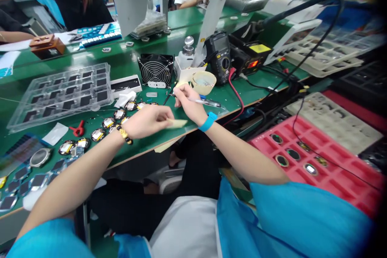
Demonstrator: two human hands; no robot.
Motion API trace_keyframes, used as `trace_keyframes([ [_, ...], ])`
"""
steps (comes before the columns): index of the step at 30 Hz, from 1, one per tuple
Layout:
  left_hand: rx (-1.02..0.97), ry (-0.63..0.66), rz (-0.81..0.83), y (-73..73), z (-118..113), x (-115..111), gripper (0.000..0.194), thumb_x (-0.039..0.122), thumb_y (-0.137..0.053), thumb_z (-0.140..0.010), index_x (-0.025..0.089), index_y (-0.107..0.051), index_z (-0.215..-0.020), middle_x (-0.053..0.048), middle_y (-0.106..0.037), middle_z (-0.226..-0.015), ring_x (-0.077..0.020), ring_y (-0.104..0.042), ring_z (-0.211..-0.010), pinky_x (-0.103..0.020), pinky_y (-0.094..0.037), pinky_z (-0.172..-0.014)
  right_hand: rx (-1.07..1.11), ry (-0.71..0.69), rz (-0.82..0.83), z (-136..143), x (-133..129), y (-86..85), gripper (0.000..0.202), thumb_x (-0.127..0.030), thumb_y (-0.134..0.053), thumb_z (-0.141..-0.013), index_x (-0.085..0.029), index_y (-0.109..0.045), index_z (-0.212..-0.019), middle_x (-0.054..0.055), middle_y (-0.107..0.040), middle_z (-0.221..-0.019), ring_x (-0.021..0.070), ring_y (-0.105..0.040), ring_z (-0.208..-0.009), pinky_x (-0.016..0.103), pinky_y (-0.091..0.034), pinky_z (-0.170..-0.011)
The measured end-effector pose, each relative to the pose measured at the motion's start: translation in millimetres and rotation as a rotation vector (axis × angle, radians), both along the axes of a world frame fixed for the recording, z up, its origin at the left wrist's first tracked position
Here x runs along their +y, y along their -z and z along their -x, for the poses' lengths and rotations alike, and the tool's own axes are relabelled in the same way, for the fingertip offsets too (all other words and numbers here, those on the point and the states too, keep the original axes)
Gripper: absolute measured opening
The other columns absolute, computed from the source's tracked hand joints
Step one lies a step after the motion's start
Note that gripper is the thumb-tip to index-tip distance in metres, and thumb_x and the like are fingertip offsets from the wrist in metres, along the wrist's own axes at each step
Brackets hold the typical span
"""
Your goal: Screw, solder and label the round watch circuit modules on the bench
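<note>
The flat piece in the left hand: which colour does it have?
The flat piece is pale yellow; it shows best in the head view.

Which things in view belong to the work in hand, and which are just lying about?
Apparently in use, judging by the hands:
- pale yellow slip, held in the left hand
- pen, held in the right hand

Apparently lying about, touched by neither hand:
- red clip
- fan
- multimeter
- red tray
</note>
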State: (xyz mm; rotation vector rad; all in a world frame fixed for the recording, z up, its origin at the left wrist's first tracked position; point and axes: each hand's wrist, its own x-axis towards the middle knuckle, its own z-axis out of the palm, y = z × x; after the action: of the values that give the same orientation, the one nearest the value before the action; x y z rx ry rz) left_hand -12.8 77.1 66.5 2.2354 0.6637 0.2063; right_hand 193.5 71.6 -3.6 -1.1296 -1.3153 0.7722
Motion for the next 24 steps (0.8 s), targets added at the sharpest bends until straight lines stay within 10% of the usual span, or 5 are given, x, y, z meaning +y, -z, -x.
trace_keyframes([
  [3, 0.008, -0.147, -0.258, 6.7, 1, 9, 0.013, 0.028, -0.060, -0.095, 0.020, -0.071, -0.092, -0.002, -0.081, -0.095, -0.0188, -0.076, -0.087, -0.027, -0.054, -0.079, -0.016, 0.001, -0.002, 0, 0, 0.6, 0.046, -0.068, -0.061, -0.097, -0.024, -0.056, -0.086, -0.005, -0.060, -0.062, 0.0129, -0.059, -0.059, 0.028, -0.047, -0.063],
  [6, 0.223, 0.051, -0.429, 5.0, -2, -1, 0.016, 0.018, -0.058, -0.095, 0.021, -0.073, -0.093, -0.002, -0.081, -0.093, -0.0198, -0.077, -0.088, -0.028, -0.054, -0.080, -0.033, 0.002, 0.014, 1, -1, 0.2, 0.045, -0.067, -0.061, -0.098, -0.024, -0.056, -0.086, -0.005, -0.060, -0.062, 0.0132, -0.059, -0.059, 0.027, -0.046, -0.062],
  [11, 0.532, 0.135, -0.667, -1.2, -12, -62, 0.028, 0.019, -0.049, -0.105, 0.010, -0.073, -0.116, -0.017, -0.079, -0.114, -0.0261, -0.079, -0.099, -0.033, -0.062, -0.080, -0.051, -0.030, 0.027, 2, -8, -4.5, 0.045, -0.066, -0.059, -0.100, -0.023, -0.056, -0.086, -0.005, -0.061, -0.061, 0.0134, -0.060, -0.059, 0.027, -0.045, -0.062],
  [15, 0.708, -0.007, -0.913, 23.3, -18, -98, 0.062, 0.045, -0.055, -0.106, -0.007, -0.061, -0.141, -0.037, -0.061, -0.144, -0.0399, -0.063, -0.137, -0.042, -0.060, -0.104, -0.029, -0.126, 0.079, 3, -14, -8.7, 0.046, -0.064, -0.059, -0.101, -0.023, -0.053, -0.081, -0.006, -0.056, -0.055, 0.0128, -0.055, -0.053, 0.027, -0.044, -0.061],
  [24, 0.487, -0.097, -1.142, 61.2, -15, -101, 0.051, 0.017, -0.044, -0.102, 0.009, -0.060, -0.150, -0.019, -0.063, -0.150, -0.0281, -0.061, -0.140, -0.039, -0.051, -0.119, 0.005, -0.342, 0.353, 4, -20, -8.5, 0.047, -0.064, -0.072, -0.092, -0.023, -0.054, -0.076, -0.007, -0.049, -0.051, 0.0121, -0.048, -0.049, 0.027, -0.042, -0.055],
])
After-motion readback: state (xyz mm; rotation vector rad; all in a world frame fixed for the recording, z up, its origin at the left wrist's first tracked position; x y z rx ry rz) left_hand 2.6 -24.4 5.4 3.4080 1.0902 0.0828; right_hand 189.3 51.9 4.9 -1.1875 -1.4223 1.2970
